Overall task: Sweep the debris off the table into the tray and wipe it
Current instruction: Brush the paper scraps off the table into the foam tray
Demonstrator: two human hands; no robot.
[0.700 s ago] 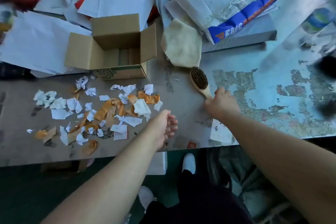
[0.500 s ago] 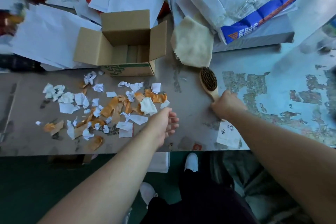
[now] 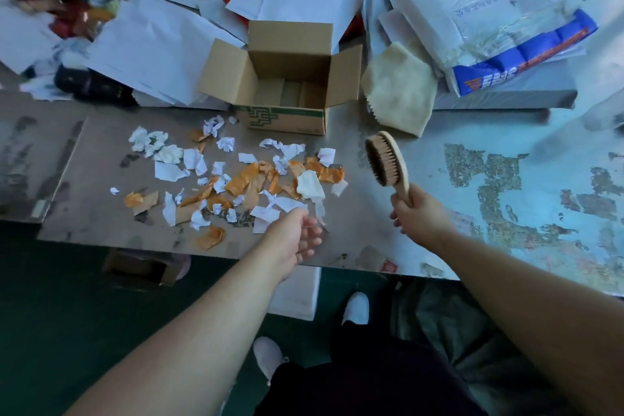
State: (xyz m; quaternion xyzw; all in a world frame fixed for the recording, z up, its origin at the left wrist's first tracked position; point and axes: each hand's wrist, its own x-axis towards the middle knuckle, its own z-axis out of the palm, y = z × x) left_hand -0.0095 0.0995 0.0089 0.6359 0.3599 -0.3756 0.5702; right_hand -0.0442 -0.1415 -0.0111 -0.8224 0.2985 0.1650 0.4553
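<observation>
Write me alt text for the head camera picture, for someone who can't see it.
A person's right hand holds a wooden brush by its handle beside a scatter of torn white and orange paper scraps on a worn table. The left hand hovers open at the table's near edge. Behind the scraps sit an open cardboard box and a pale cloth.

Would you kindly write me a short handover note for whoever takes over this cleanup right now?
Right hand grips the brush by its handle, bristles facing the scraps.
Left hand is open, empty, above the table's near edge.
Scraps lie scattered in front of the open cardboard box; the cloth lies right of it.
Done: brush in hand. Left: sweeping, wiping.
</observation>
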